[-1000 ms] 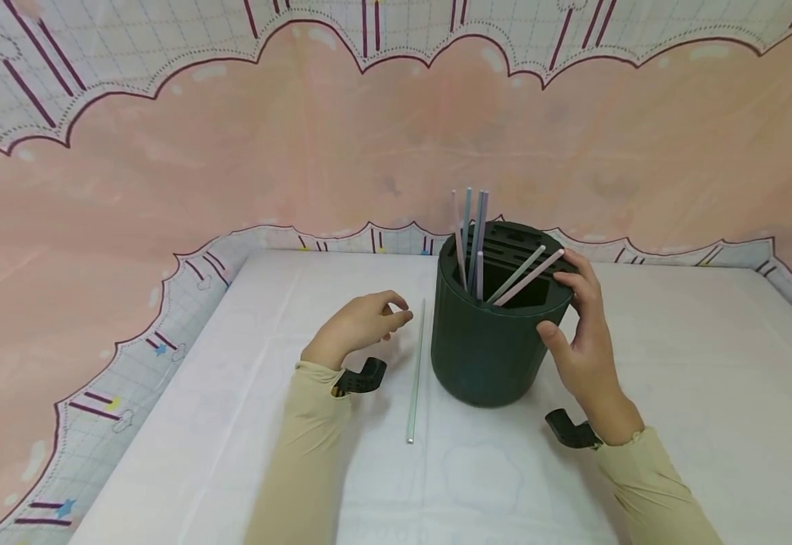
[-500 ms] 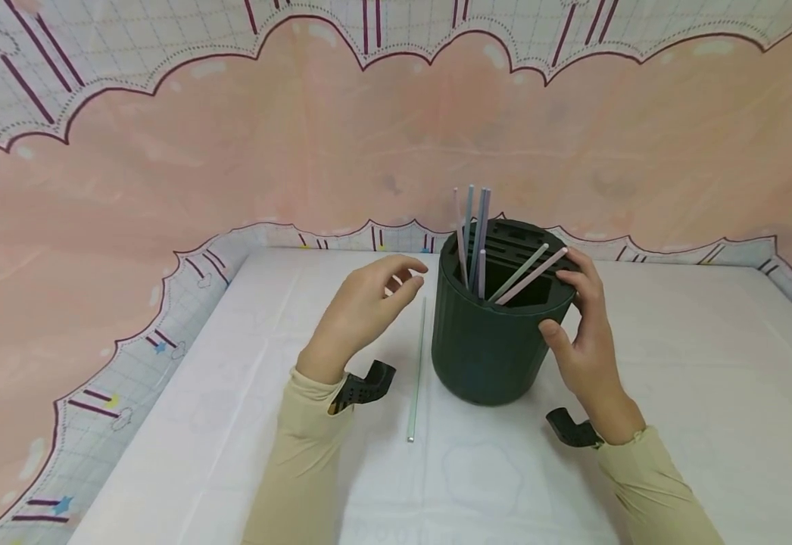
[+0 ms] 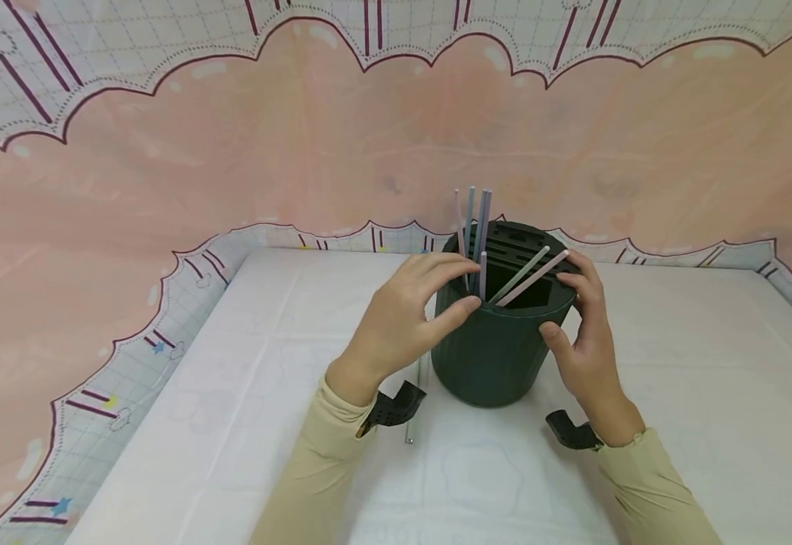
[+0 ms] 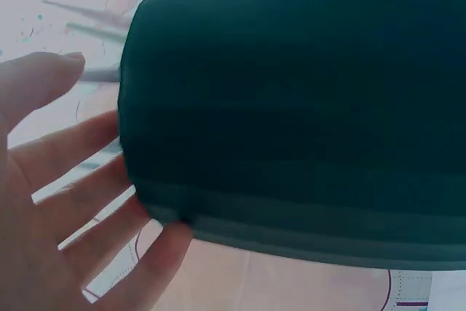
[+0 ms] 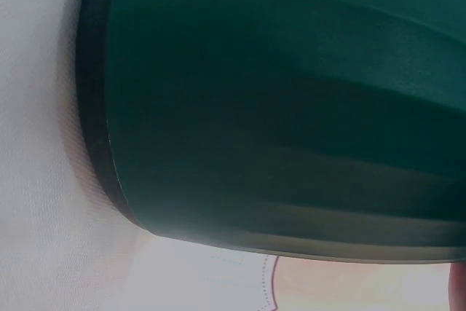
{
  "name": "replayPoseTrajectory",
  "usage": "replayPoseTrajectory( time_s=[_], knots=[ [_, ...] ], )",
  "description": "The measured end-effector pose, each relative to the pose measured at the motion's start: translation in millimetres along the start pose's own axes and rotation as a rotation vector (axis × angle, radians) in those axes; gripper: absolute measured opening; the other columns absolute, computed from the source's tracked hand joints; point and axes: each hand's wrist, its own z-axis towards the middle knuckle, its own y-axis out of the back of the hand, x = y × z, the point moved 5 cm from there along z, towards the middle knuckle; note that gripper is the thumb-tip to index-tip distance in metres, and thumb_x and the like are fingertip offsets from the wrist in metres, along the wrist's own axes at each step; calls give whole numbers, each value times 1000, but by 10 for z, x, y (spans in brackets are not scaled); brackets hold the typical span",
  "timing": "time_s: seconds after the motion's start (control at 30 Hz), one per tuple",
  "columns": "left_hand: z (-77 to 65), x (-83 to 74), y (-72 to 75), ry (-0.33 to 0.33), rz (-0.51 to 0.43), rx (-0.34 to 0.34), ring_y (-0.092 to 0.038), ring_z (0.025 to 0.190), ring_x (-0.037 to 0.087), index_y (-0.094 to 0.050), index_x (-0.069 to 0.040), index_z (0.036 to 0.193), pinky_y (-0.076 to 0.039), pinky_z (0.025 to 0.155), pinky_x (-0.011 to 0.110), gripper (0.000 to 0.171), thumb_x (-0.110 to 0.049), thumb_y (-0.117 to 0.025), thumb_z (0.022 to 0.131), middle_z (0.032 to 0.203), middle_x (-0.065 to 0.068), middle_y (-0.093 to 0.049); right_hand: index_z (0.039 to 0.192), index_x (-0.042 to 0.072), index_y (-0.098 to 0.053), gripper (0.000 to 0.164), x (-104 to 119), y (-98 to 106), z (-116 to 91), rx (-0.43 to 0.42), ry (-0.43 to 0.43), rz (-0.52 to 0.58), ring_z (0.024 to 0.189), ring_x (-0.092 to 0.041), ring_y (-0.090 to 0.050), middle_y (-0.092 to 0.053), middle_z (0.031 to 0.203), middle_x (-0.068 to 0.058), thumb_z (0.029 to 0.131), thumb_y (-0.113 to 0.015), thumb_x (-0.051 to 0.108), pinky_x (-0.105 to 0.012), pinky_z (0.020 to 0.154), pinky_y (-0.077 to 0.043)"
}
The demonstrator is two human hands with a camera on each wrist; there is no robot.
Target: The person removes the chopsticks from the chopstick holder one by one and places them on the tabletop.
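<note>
Left hand (image 3: 406,314) is right at the mouth of the green pot (image 3: 491,359), thumb and fingers spread into a sort of C. I don't see anything gripped in there, and I honestly can't tell if the fingertips touch the rim or a stick.

Closest thing to that gap is a short purple stick (image 3: 482,276). It stands nearly upright in the pot, just off the left fingertips on the side toward the right hand (image 3: 587,348). So its long axis runs up and down, crosswise to the reaching fingers, and the left hand is clearly the nearer one.

The right hand has hold of the pot, thumb on the near side, fingers up by the rim. Some tall sticks (image 3: 481,219) poke up past the left fingertips. A green stick (image 3: 520,275) and a pink stick (image 3: 533,278) lean toward the right hand, and the pink one's top sits right beside those fingers, touching or not I can't say.

There's also a loose stick (image 3: 410,435) lying flat on the white tablecloth (image 3: 471,499), lengthwise away from the person. It's nearer the left hand, which hides part of it, along with the black camera (image 3: 396,409) on that wrist.
</note>
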Motion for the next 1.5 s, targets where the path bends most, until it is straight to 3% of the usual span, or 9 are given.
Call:
replayPoseTrajectory(
  time_s=[0.17, 0.33, 0.47, 0.6, 0.83, 1.13, 1.33, 1.4, 1.5],
  knots=[
    [0, -60, -42, -20, 98, 16, -44, 114, 14, -59, -10, 115, -33, 96, 22, 35, -31, -55, 88, 115, 1, -57, 122, -9, -34, 72, 1, -3, -3, 1, 0, -3, 127, -31, -27, -25, 141, -14, 85, -49, 51, -25, 99, -27],
    [14, -126, -65, -38, 154, 26, -45, 115, 15, -64, -11, 103, -29, 97, 20, 24, -27, -53, 89, 104, -1, -62, 121, -10, -34, 72, 5, 0, 0, -4, 4, 9, 126, -32, -27, -25, 141, -15, 85, -49, 51, -25, 98, -27],
    [32, -170, -82, -6, 163, 25, -45, 114, 17, -65, -12, 96, -27, 99, 20, 19, -24, -52, 90, 97, -2, -64, 121, -10, -34, 72, 6, 2, 1, -6, 4, 8, 126, -32, -27, -25, 140, -15, 85, -50, 51, -24, 98, -27],
    [40, -200, -88, 47, 147, 4, -46, 114, 15, -65, -13, 93, -31, 97, 25, 16, -22, -52, 90, 94, -4, -64, 121, -9, -34, 72, 1, -2, 3, -4, 2, 12, 126, -31, -27, -25, 140, -15, 85, -50, 51, -25, 98, -27],
    [40, -202, -87, 121, -6, -31, -51, 97, 9, -60, -14, 95, -37, 88, 27, 12, -20, -51, 91, 93, -7, -60, 122, -9, -34, 71, -26, 6, -18, -8, -13, 12, 127, -30, -26, -25, 141, -16, 85, -50, 50, -24, 99, -26],
    [41, -215, 40, 116, -212, -130, -55, 92, 2, -56, -10, 101, -42, 81, 23, 15, -20, -50, 92, 93, -6, -62, 122, -9, -34, 71, -46, 3, 2, -3, -15, 21, 127, -29, -27, -24, 141, -16, 85, -50, 49, -25, 98, -28],
    [61, -258, 220, 102, -357, -259, -59, 92, 11, -55, -3, 98, -44, 84, 26, 10, -7, -51, 90, 92, 5, -64, 122, -9, -35, 70, -36, 4, 12, 1, -18, 19, 127, -30, -26, -25, 141, -15, 85, -50, 49, -25, 99, -27],
    [61, -243, 272, 91, -403, -301, -60, 92, 14, -54, -1, 98, -46, 83, 28, 10, -3, -51, 89, 92, 8, -64, 121, -9, -35, 71, -35, 6, 18, 2, -14, 17, 127, -31, -26, -25, 141, -16, 85, -50, 50, -30, 100, -27],
    [66, -268, 375, 111, -461, -343, -61, 89, 17, -53, 2, 98, -48, 80, 32, 10, 0, -50, 89, 92, 11, -64, 121, -9, -35, 71, -30, 15, 23, 2, -8, 13, 127, -31, -26, -25, 140, -17, 85, -50, 50, -31, 100, -27]
  ],
)
